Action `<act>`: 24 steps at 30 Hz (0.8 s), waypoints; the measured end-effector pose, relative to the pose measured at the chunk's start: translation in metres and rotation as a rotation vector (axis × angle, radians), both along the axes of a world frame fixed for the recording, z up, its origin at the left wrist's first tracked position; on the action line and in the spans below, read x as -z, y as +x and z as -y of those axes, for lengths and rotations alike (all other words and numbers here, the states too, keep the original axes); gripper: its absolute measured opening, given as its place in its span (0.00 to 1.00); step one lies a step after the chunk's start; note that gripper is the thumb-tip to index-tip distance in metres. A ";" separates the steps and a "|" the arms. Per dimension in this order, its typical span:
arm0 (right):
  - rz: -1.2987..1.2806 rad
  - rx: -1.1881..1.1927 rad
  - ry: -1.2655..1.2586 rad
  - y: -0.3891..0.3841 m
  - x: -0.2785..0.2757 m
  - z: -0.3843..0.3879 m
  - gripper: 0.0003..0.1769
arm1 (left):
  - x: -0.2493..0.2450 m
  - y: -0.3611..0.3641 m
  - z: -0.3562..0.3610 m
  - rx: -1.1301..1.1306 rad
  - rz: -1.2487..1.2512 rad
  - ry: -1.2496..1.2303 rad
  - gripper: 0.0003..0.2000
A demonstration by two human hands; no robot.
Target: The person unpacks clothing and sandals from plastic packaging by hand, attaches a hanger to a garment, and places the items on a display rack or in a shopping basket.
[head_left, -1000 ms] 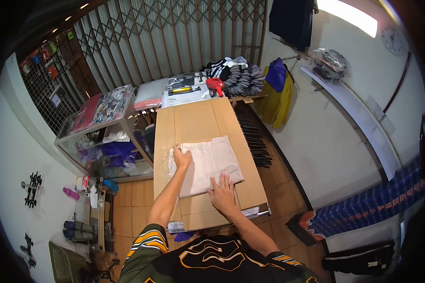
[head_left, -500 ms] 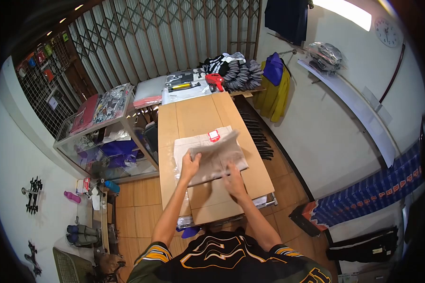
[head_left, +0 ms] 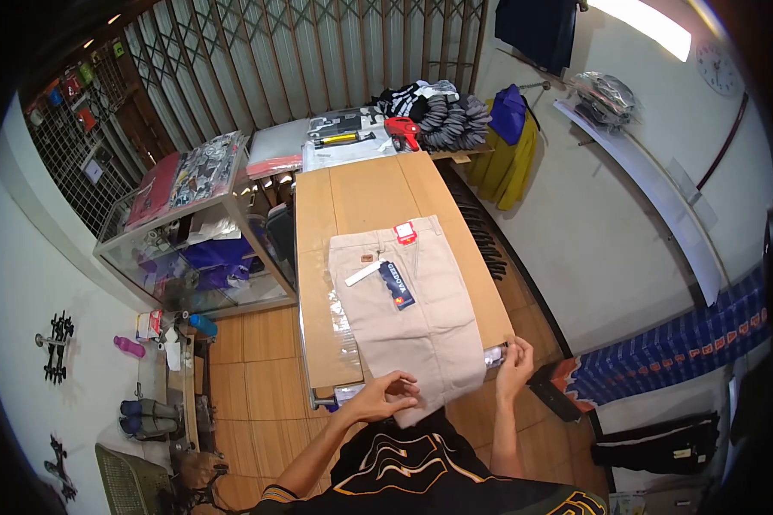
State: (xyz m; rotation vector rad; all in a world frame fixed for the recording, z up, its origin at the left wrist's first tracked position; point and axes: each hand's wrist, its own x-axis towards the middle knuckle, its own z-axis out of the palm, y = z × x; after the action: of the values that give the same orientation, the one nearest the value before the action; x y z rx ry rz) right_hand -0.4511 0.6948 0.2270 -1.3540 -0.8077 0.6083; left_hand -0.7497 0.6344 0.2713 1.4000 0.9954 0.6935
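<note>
Beige trousers (head_left: 442, 318) lie folded lengthwise on the cardboard-covered table (head_left: 361, 193), their waistband toward the far side and the lower end hanging over the near edge. A dark blue tag (head_left: 397, 286), a white tag (head_left: 363, 274) and a red-edged label (head_left: 405, 233) show on them. My left hand (head_left: 386, 398) is at the lower left edge of the trousers, fingers curved and apart. To the right of the trousers, beside the table's near right corner, my right hand (head_left: 515, 360) has its fingers bent together; whether anything is between them is too small to tell.
Behind the table are a red tool (head_left: 402, 132), a yellow and black tool (head_left: 339, 139) and a pile of grey bundles (head_left: 455, 122). A glass case (head_left: 202, 249) stands left. Blue boxes (head_left: 670, 348) line the right wall. A blue bottle (head_left: 203, 324) is at lower left.
The trousers, folded over before, now lie extended toward me with their tags showing. My left hand has moved down and nearer, and my right hand has moved right, off the cloth. The view has shifted slightly.
</note>
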 end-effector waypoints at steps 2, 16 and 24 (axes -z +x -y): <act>0.305 -0.054 -0.018 -0.023 -0.017 -0.004 0.12 | -0.009 0.006 -0.003 -0.109 -0.030 0.012 0.21; 1.246 -0.600 -0.197 -0.097 -0.003 -0.024 0.33 | 0.059 0.045 -0.026 -0.514 -1.015 0.433 0.39; 1.229 -0.558 -0.241 -0.103 0.009 -0.034 0.31 | 0.062 0.048 0.010 -0.574 -0.974 0.486 0.38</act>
State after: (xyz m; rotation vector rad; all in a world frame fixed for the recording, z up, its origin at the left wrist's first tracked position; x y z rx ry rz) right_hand -0.5537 0.7284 0.2184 -1.6958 -2.2045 0.2240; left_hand -0.7014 0.6244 0.2092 1.9526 2.1575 0.6835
